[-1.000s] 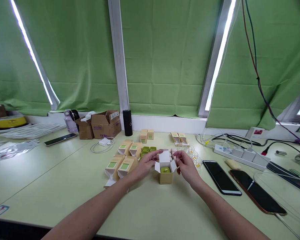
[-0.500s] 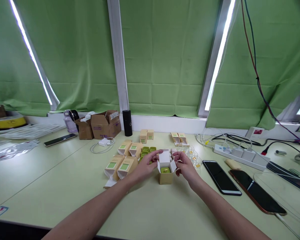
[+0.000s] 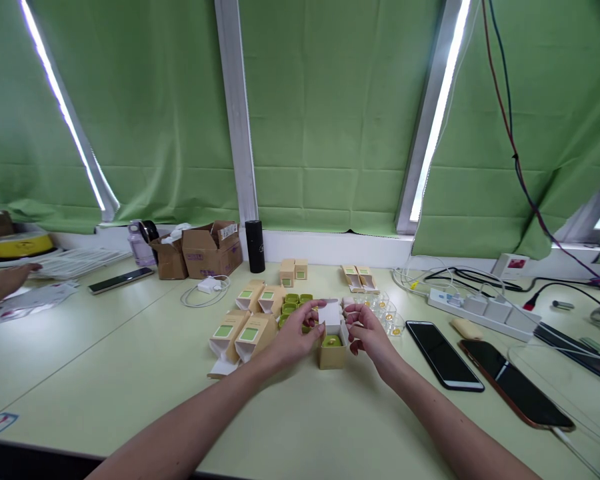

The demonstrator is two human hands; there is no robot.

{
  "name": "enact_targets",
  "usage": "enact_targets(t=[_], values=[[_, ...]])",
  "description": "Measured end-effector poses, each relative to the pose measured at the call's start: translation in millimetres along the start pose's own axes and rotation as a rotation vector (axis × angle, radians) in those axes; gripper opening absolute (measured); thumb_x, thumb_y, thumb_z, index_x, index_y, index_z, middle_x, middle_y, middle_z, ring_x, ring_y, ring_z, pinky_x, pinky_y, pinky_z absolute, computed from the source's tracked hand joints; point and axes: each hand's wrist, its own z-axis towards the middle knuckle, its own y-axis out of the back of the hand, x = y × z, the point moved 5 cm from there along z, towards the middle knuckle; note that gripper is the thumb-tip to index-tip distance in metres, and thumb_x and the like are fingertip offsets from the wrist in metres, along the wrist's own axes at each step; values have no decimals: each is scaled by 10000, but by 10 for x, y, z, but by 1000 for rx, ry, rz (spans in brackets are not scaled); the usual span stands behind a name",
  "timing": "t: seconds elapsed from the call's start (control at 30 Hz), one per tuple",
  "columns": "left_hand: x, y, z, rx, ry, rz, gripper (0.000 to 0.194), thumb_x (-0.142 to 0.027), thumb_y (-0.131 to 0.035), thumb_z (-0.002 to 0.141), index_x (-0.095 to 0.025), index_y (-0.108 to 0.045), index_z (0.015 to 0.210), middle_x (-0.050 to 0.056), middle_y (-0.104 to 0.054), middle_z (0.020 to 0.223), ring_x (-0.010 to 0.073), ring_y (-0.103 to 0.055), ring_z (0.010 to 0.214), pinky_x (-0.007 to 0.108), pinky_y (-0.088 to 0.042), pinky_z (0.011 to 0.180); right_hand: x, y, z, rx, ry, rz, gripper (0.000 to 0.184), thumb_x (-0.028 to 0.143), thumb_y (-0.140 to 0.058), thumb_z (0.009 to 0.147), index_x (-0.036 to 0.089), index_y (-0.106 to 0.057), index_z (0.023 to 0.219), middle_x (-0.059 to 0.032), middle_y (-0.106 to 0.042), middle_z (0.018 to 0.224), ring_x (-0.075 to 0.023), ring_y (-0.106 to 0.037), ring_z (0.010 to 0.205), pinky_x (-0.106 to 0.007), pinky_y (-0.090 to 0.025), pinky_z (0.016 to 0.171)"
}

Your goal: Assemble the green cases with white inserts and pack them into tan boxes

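A small tan cardboard box (image 3: 332,358) stands upright on the table between my hands, its white-lined lid raised at the back. A green square piece (image 3: 333,341) sits inside. My left hand (image 3: 300,333) has its thumb pressed at the left side flap and its fingers by the lid's edge. At the right side flap, the curled fingers of my right hand (image 3: 369,332) grip the box. Behind my left hand are several green pieces (image 3: 291,299), partly hidden. Several clear cups with yellow centres (image 3: 389,317) stand behind my right hand.
Several opened tan boxes (image 3: 250,335) lie to the left, and closed ones (image 3: 294,271) stand at the back. Phones (image 3: 444,355) and a power strip (image 3: 483,312) with cables are at right. Another person's hand (image 3: 13,280) rests at far left, beyond a cardboard carton (image 3: 211,250).
My left thumb has pushed the left side flap inward, and the right flap stands more upright. The other person's hand has come into view at far left.
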Motion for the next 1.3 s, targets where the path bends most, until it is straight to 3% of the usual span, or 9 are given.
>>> enact_targets(t=[0.27,1.07,1.3], values=[[32,-62,-21,-85,6,22,462,-290,-683,901,-197,-554,1336,41,-611,950,209,-607,923,350,-515,848,-15,-29,-20,28,23,-26,450,362,-700,632,262,-525,1034,60,-477,833,-116,-494,598,-225,-392,427],[16,-104,-47,-111,-23,69,373,-199,-626,900,-222,-495,1249,48,-585,1038,216,-562,988,358,-472,899,-175,-101,3,58,15,-98,540,469,-745,663,275,-472,1086,72,-474,871,-83,-459,537,-209,-356,372],[59,-104,-64,-136,-14,42,460,-215,-644,915,-249,-361,1277,53,-619,1053,222,-596,997,372,-462,907,-177,-105,18,78,21,-95,517,462,-752,663,279,-467,1054,73,-469,864,-80,-463,527,-217,-369,381]])
